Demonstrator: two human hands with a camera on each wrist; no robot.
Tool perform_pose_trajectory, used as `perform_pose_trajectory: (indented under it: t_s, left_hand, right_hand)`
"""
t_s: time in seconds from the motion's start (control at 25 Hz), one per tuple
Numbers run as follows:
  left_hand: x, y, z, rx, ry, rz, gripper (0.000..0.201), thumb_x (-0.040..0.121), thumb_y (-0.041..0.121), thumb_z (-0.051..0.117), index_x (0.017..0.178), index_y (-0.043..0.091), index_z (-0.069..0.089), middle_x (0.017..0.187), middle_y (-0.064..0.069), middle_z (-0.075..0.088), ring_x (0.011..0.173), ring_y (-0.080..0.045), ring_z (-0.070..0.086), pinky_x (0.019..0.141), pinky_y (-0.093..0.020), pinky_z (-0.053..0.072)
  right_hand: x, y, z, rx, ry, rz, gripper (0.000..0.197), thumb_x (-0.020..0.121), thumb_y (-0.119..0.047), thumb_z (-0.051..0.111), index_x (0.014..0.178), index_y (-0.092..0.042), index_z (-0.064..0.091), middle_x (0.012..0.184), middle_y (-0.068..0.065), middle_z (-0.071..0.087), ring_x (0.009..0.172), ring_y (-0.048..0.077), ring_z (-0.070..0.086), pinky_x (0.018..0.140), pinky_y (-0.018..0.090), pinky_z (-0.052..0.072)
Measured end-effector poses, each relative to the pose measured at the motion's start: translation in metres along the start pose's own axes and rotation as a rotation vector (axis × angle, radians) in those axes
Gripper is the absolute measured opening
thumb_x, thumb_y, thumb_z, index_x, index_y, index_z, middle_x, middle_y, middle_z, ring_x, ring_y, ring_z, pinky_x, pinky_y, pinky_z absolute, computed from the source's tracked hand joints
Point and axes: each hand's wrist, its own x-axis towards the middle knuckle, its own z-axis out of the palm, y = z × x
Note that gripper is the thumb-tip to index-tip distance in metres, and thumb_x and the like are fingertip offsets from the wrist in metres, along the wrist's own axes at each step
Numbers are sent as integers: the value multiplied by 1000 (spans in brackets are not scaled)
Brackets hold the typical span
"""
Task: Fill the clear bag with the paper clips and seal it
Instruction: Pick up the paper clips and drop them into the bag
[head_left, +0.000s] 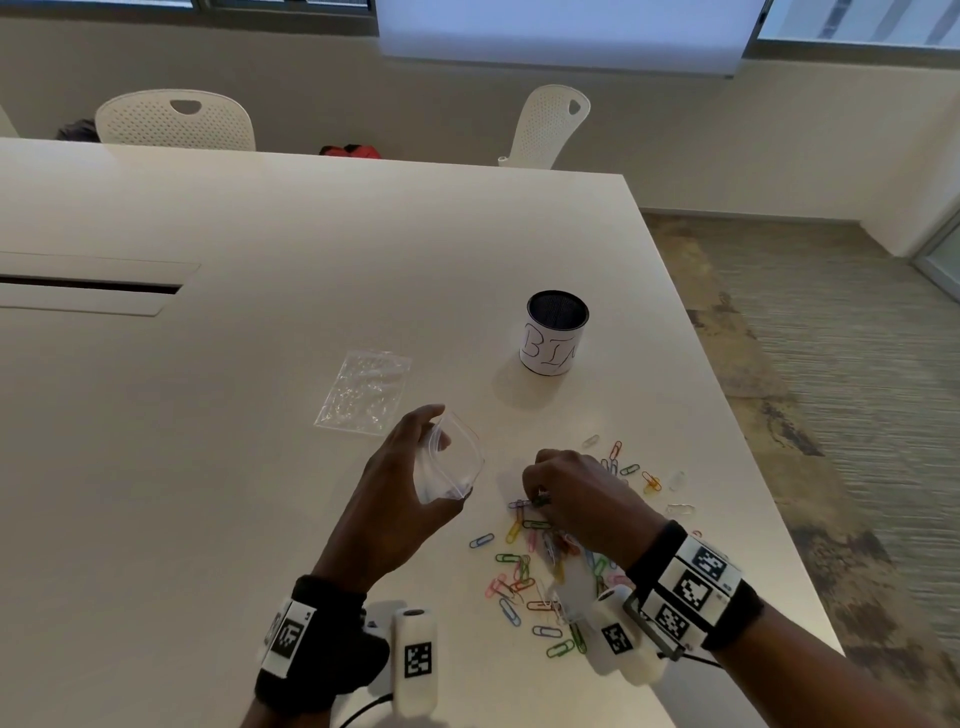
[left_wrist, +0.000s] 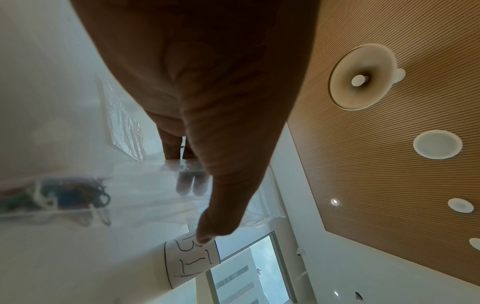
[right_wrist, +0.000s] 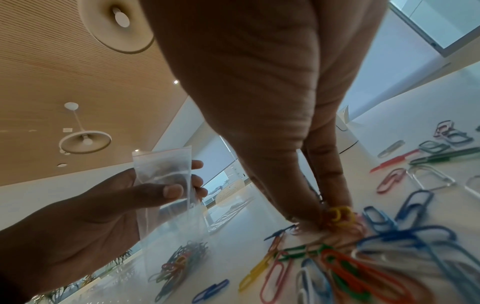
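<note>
Between the hands, the left hand (head_left: 400, 486) holds the clear bag (head_left: 451, 462) open; only the right wrist view shows clips already inside. Beside it, the right hand (head_left: 576, 499) pinches paper clips (right_wrist: 337, 215) from the bench (head_left: 260, 415) scatter.

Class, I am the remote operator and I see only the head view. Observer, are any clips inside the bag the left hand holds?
Observer: Yes. In the right wrist view a bunch of coloured clips lies at the bottom of the clear bag.
Operator: How does the left hand grip it?
Observer: The left hand pinches the bag near its top, thumb in front, fingers behind.
Operator: What is the right hand doing?
Observer: The right hand pinches several clips at its fingertips over the pile.
</note>
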Motion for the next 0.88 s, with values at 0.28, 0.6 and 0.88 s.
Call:
perform_pose_trajectory:
  t_s: [0.28,0.6,0.88]
  left_hand:
    - [-1,1,-3,-1,12,12,90,78,28,89,151,29,37,124,10,63,115,-7,59,97,-17,40]
    - [0,1,-2,8,11,21,91,77,28,89,151,29,37,124,11,62,117,-6,58,96,-11,37]
    - [1,4,-3,-26,0,30,88,78,31,88,150,29,38,135,9,61,121,-8,58,101,-21,46]
  right_hand:
    - [-2,18,-13,346,93,170,8,86,-8,80,94,-11,80,94,2,78,81,12,74,76,20,59]
    - [-14,-4,-52,1030,130,160,16,83,-8,82,99,-8,78,89,11,81,89,24,79,93,37,61]
    - [12,-58,-59,843,324,-84,15,84,-10,82,99,-10,79,91,1,80,86,10,78,86,29,63]
